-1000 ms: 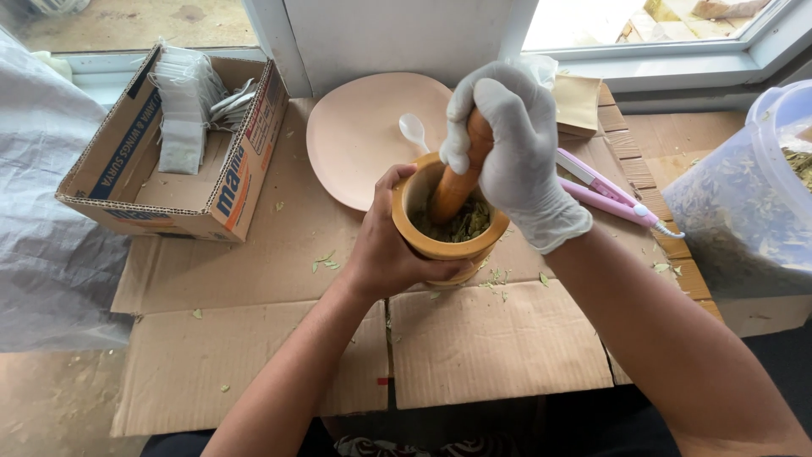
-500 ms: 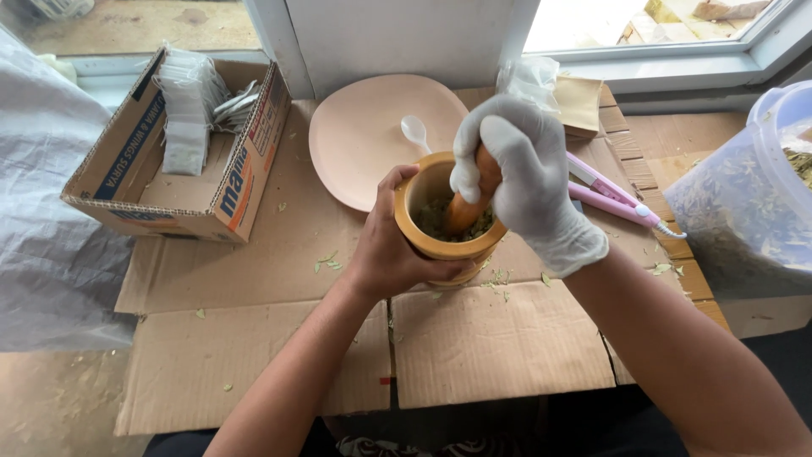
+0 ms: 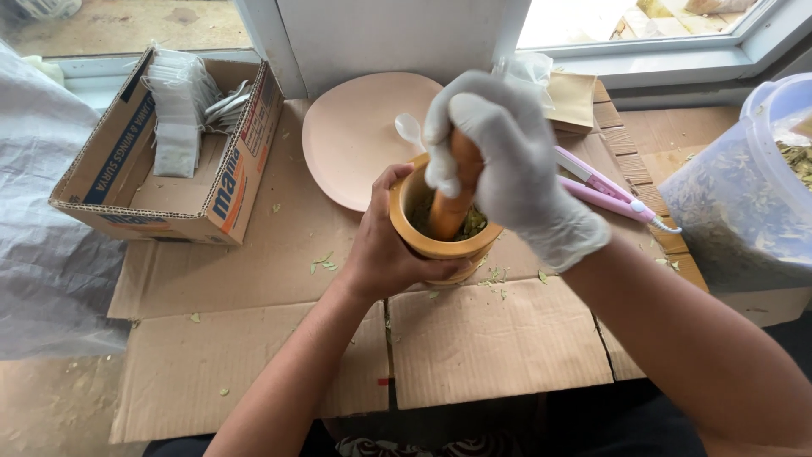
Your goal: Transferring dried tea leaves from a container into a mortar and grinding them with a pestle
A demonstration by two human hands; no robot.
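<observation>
A wooden mortar (image 3: 427, 239) stands on flattened cardboard (image 3: 279, 338) and holds crushed green leaves (image 3: 474, 223). My left hand (image 3: 381, 250), bare, wraps around the mortar's left side. My right hand (image 3: 507, 161), in a white glove, grips a wooden pestle (image 3: 451, 203) from above; the pestle's tip is down in the leaves. A pale pink plate (image 3: 351, 140) with a white plastic spoon (image 3: 408, 129) on it lies just behind the mortar.
An open cardboard box (image 3: 127, 203) with white packets (image 3: 178, 110) sits at the left. A pink flat tool (image 3: 605, 186) lies right of the mortar. A clear plastic tub of dried leaves (image 3: 740, 203) stands at the right edge. Leaf bits are scattered on the cardboard.
My gloved right hand has shifted the pestle around inside the mortar, from its right side toward the left. The left hand keeps its hold on the mortar.
</observation>
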